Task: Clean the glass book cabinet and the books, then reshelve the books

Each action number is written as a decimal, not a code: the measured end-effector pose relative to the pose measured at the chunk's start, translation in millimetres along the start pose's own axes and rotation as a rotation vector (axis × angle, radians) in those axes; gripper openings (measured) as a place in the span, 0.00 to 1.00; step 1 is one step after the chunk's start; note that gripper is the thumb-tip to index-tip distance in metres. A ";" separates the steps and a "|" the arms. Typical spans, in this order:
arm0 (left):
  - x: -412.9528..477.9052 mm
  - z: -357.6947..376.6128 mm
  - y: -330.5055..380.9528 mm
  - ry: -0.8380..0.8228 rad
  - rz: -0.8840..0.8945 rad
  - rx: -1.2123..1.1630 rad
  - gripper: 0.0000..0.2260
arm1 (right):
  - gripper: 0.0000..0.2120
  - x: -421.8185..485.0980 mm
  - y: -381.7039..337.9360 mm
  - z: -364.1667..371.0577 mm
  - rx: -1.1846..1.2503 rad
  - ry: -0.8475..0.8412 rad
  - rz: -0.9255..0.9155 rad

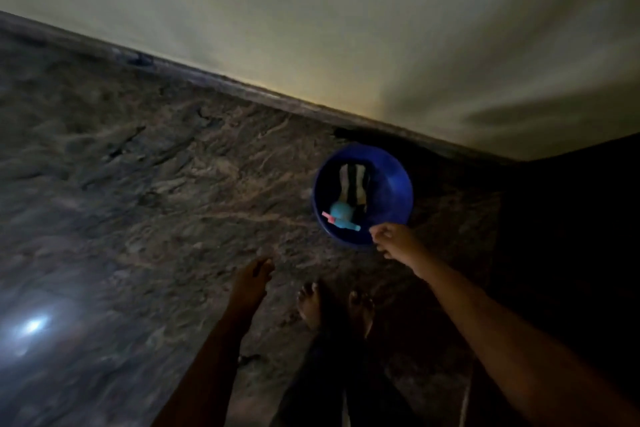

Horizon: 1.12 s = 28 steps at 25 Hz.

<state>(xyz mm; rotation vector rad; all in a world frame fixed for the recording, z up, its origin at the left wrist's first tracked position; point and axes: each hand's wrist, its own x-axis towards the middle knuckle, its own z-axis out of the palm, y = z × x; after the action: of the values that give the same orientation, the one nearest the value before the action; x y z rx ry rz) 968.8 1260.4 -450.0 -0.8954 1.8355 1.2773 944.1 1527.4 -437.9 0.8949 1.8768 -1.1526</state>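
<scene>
My left grip (pixel 254 276) hangs low centre, fingers loosely curled, holding nothing. Right of centre, the blue basin (pixel 391 184) carries a striped cloth (pixel 353 184) and a spray bottle (pixel 341 217); my right grip (pixel 394 241) pinches its near rim. I'd keep the basin level so the bottle doesn't tip. The cabinet and books are out of view.

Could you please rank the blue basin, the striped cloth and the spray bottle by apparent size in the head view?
1. blue basin: clearly the largest; it holds the other two.
2 and 3. striped cloth and spray bottle: they look about alike, and blur and overlap make ranking them unsure.
</scene>
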 end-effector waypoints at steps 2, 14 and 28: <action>46.8 33.1 -12.8 0.006 0.047 0.024 0.09 | 0.15 57.3 15.2 5.5 0.106 -0.009 0.041; 255.4 134.7 -26.9 0.071 0.152 -0.084 0.11 | 0.31 386.6 72.7 59.9 0.422 0.035 0.254; 138.3 110.6 50.2 -0.344 -0.146 -0.794 0.21 | 0.11 156.9 -16.8 40.7 0.272 -0.467 -0.286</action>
<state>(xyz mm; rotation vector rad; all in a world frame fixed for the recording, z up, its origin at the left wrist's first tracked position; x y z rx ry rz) 875.0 1360.0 -573.1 -1.0896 0.9597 1.9592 864.3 1511.6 -579.1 0.4436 1.5123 -1.6580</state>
